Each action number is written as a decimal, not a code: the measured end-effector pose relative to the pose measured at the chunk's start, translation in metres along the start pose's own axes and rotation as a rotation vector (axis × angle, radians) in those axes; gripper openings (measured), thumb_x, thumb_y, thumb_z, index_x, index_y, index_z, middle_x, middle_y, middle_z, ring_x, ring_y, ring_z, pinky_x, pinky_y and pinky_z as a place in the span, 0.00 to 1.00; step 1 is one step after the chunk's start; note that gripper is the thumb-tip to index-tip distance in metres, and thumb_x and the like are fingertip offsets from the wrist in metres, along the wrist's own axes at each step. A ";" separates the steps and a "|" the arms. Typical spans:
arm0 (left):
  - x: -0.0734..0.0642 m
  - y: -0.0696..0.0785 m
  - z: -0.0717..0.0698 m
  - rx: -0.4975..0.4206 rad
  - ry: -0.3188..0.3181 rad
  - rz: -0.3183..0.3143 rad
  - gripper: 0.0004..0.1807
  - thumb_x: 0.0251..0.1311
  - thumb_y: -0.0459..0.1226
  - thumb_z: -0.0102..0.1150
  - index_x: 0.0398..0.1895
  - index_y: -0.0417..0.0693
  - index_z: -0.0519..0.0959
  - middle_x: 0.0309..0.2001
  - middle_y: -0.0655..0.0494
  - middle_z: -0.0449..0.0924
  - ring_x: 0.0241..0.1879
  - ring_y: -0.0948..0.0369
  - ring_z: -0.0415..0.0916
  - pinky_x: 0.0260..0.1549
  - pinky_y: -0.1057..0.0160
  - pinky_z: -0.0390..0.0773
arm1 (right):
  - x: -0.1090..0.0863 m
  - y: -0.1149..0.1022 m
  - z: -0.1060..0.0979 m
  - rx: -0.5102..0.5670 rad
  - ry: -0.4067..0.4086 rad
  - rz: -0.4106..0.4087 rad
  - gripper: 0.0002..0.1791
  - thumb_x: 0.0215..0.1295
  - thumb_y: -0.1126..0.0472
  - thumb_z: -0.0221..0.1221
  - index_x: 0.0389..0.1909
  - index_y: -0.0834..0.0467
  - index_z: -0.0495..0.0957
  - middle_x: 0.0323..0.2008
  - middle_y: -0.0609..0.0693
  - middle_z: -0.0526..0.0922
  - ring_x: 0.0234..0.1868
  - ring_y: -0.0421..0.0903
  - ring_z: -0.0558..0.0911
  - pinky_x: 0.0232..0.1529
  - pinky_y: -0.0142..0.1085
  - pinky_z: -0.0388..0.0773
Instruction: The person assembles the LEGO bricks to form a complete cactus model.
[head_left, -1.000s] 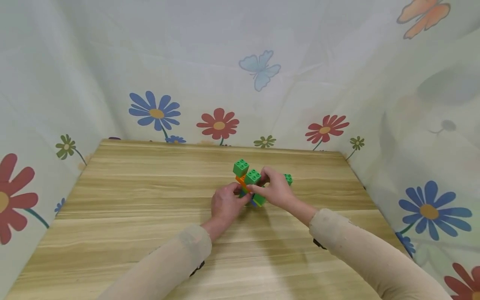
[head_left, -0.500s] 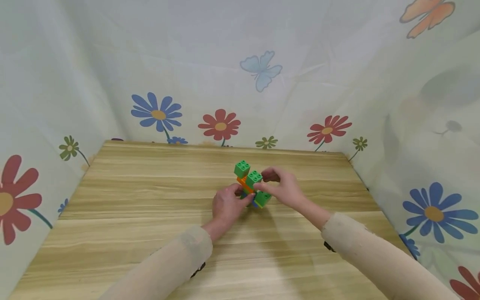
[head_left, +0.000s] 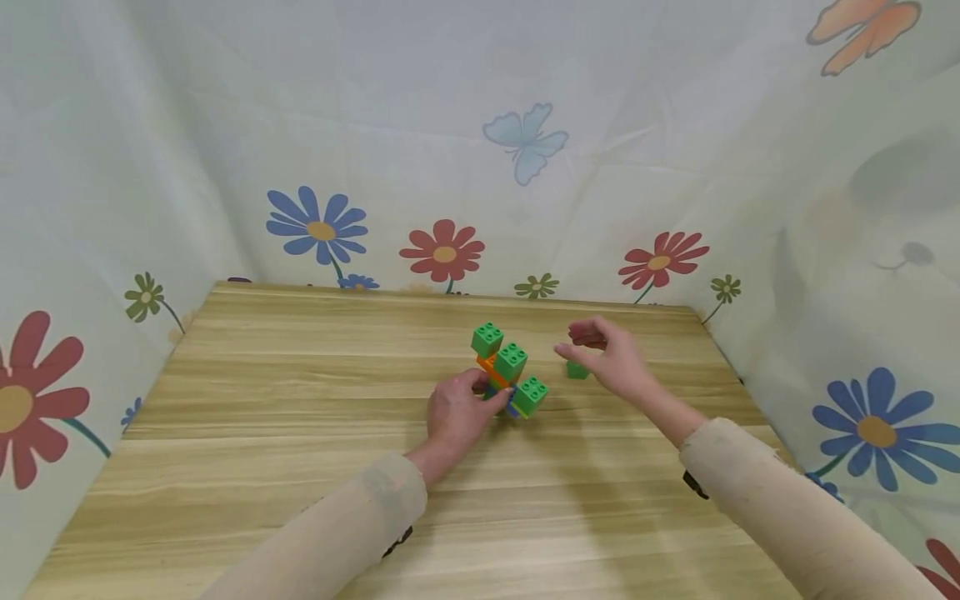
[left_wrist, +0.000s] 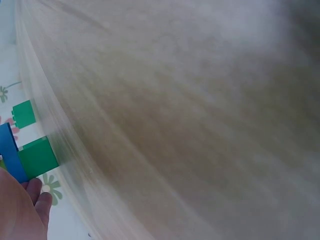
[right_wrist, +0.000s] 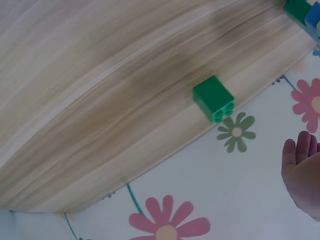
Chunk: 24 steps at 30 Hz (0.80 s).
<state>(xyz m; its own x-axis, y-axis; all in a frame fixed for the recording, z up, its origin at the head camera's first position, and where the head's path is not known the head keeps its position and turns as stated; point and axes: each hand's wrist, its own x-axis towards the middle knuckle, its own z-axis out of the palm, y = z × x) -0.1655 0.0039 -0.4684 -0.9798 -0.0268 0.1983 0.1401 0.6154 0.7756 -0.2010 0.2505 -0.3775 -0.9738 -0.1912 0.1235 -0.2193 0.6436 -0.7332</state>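
Observation:
My left hand (head_left: 461,412) grips a toy-brick build between thumb and fingers, over the middle of the table. Three green bricks stick up from the build, one of them at its near right (head_left: 531,396), above orange, blue and yellow pieces; the fingers cover part of its lower side. In the left wrist view, a blue brick (left_wrist: 10,155) shows beside a green one (left_wrist: 39,157). My right hand (head_left: 611,358) has its fingers apart and holds nothing. Just below it, a loose green brick (head_left: 577,370) is partly covered in the head view but fully visible in the right wrist view (right_wrist: 214,99).
The wooden table (head_left: 315,358) ends at a back edge close beyond the bricks. A pale cloth (head_left: 375,100) printed with flowers and butterflies hangs behind it and along both sides.
My right hand has let go of the build and moved right, to the loose green brick. The build's near-right green brick is now uncovered. My left hand keeps its hold in place.

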 end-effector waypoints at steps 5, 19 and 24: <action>0.000 -0.002 0.001 -0.002 0.005 0.011 0.19 0.61 0.52 0.78 0.44 0.49 0.89 0.42 0.55 0.92 0.42 0.58 0.88 0.42 0.55 0.85 | 0.006 0.012 -0.010 -0.063 0.015 0.044 0.32 0.74 0.45 0.68 0.65 0.65 0.76 0.57 0.62 0.84 0.59 0.59 0.83 0.63 0.54 0.80; 0.001 -0.002 0.000 0.001 0.002 0.016 0.18 0.61 0.51 0.78 0.44 0.49 0.89 0.42 0.55 0.92 0.41 0.58 0.88 0.41 0.56 0.85 | 0.017 0.042 -0.010 -0.170 0.011 0.098 0.41 0.73 0.41 0.67 0.72 0.68 0.70 0.65 0.67 0.78 0.65 0.63 0.79 0.68 0.57 0.76; 0.000 -0.002 0.000 -0.008 -0.001 0.013 0.18 0.61 0.51 0.78 0.44 0.49 0.89 0.42 0.54 0.92 0.41 0.57 0.88 0.42 0.55 0.85 | 0.015 0.056 0.004 -0.149 0.041 0.118 0.42 0.73 0.44 0.68 0.72 0.71 0.68 0.65 0.70 0.76 0.65 0.66 0.78 0.68 0.58 0.75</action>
<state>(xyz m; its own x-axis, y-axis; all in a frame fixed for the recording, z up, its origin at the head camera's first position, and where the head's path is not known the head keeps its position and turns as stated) -0.1659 0.0027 -0.4696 -0.9780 -0.0178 0.2077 0.1541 0.6091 0.7780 -0.2274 0.2809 -0.4199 -0.9943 -0.0797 0.0715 -0.1070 0.7633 -0.6371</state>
